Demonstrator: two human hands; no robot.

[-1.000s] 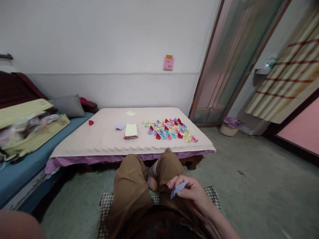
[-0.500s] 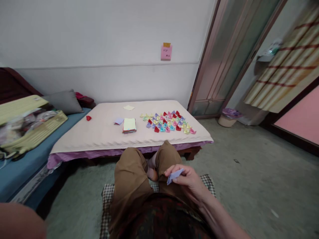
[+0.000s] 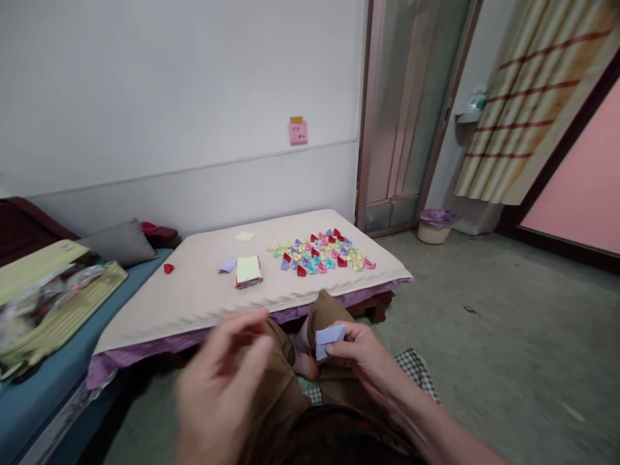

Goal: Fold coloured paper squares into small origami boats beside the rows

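One small red folded-paper piece (image 3: 168, 268) lies near the left edge of a low, cream-clothed counter (image 3: 188, 290). The blurred left hand (image 3: 220, 378), fingers loosely parted, hangs before the front edge; across a gap, a folded lilac paper rectangle (image 3: 330, 336) sits pinched in the right hand (image 3: 361, 349)'s fingers; grey concrete floor (image 3: 489, 361) stretches rightward.

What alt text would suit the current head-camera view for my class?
A person's right hand holds folded lilac paper while the left hand, blurred, hovers apart from it. Beyond, a cream cloth bears a paper stack and many small, colourful folded papers.
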